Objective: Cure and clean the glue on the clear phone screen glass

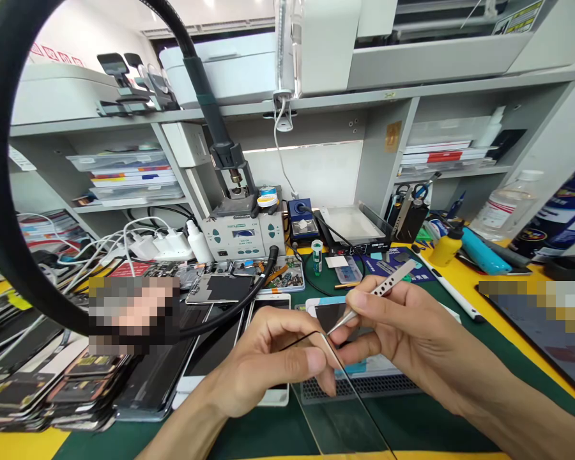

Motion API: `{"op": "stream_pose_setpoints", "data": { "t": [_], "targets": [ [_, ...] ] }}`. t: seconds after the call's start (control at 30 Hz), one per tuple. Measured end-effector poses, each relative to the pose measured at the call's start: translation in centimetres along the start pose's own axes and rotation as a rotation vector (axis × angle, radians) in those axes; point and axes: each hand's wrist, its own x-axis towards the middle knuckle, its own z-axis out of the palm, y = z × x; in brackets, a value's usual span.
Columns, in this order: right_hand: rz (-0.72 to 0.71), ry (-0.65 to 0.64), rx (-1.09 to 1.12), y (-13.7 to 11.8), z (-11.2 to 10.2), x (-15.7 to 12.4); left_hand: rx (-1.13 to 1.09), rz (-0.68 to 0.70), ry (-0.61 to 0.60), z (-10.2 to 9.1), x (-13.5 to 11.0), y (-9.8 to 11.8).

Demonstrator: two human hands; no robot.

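Note:
My left hand [273,358] pinches the top edge of a thin clear glass sheet [345,415], thumb and fingers closed on it, holding it tilted above the green mat [441,409]. My right hand [402,326] grips silver tweezers [378,291], whose tip touches the glass's top corner next to my left fingertips. A thin dark strip runs along the glass's top edge. A white phone [268,300] lies just behind my hands.
Stacks of phone screens [52,383] lie at the left. A hot-air rework station [244,233] with its black hose stands behind, beside chargers and white cables [144,243]. Shelves with boxes rise at the back. Bottles, a yellow can [444,246] and a blue tube sit right.

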Motion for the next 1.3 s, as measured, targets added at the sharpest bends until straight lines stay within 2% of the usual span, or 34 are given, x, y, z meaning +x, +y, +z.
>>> {"op": "stream_pose_setpoints", "data": {
  "t": [1.3],
  "targets": [
    [0.012,0.006,-0.007,-0.06,0.00,-0.18,-0.016,0.010,0.003,0.09,0.00,0.01]
  ]
}}
